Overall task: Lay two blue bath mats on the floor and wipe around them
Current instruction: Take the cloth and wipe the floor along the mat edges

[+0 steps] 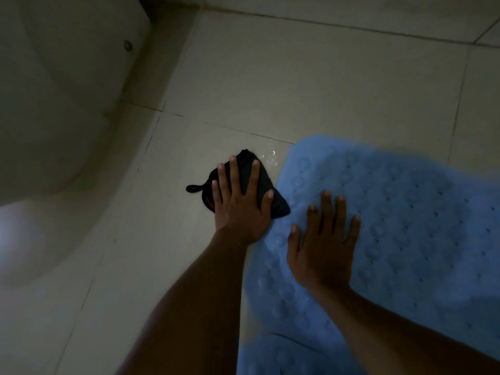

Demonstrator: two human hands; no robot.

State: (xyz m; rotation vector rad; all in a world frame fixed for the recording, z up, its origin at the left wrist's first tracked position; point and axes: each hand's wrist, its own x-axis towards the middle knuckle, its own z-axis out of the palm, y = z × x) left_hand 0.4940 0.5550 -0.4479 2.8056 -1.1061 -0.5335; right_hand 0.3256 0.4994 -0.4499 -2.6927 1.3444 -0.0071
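A blue bath mat with small holes and round bumps lies flat on the pale tiled floor, filling the right side. A second blue mat edge shows at the bottom, below the first. My left hand presses flat, fingers spread, on a folded black cloth with a small loop, on the tiles just left of the mat. My right hand rests palm down, fingers apart, on the mat's left part. A few water drops glisten beyond the cloth.
A white rounded bathroom fixture with a small metal bolt fills the left side, close to the cloth. Tile seams run across the floor, and a wall base crosses the top. The light is dim.
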